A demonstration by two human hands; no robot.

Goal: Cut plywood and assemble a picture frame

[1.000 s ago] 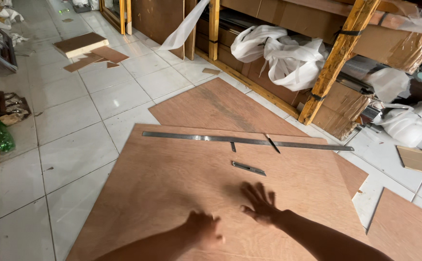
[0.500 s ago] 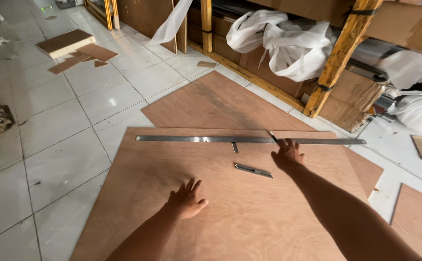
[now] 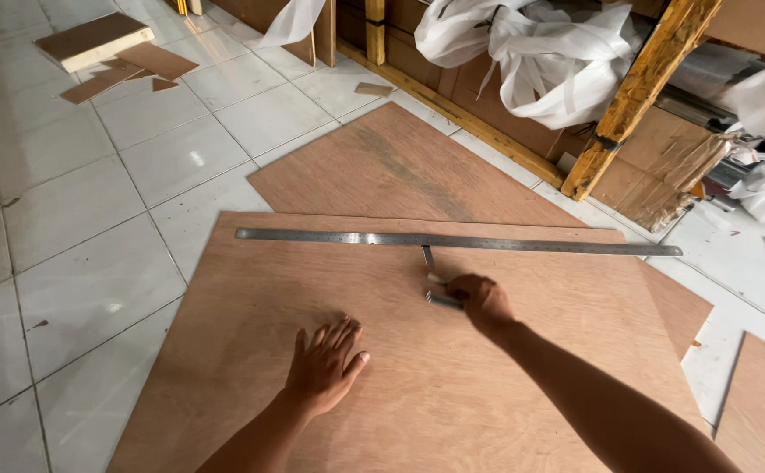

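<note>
A large plywood sheet [image 3: 522, 385] lies flat on the tiled floor. Across its far edge rests a long steel ruler [image 3: 505, 243], with a short thin metal piece [image 3: 428, 256] sticking out just below it. My right hand [image 3: 480, 302] sits a little below the ruler's middle, fingers closed on a small metal tool [image 3: 439, 298] whose end pokes out to the left. My left hand [image 3: 325, 368] presses flat on the plywood nearer to me, fingers spread and holding nothing.
A second plywood sheet [image 3: 400, 166] lies beyond the ruler, and another piece [image 3: 763, 403] at the right. A yellow wooden rack post [image 3: 636, 96], white plastic sheeting [image 3: 540, 52] and cardboard stand behind. Wood offcuts [image 3: 102, 44] lie at the far left.
My right hand has come back from the ruler's right part to the small metal tool and closed on it. My left hand has stayed flat, and the view has moved closer.
</note>
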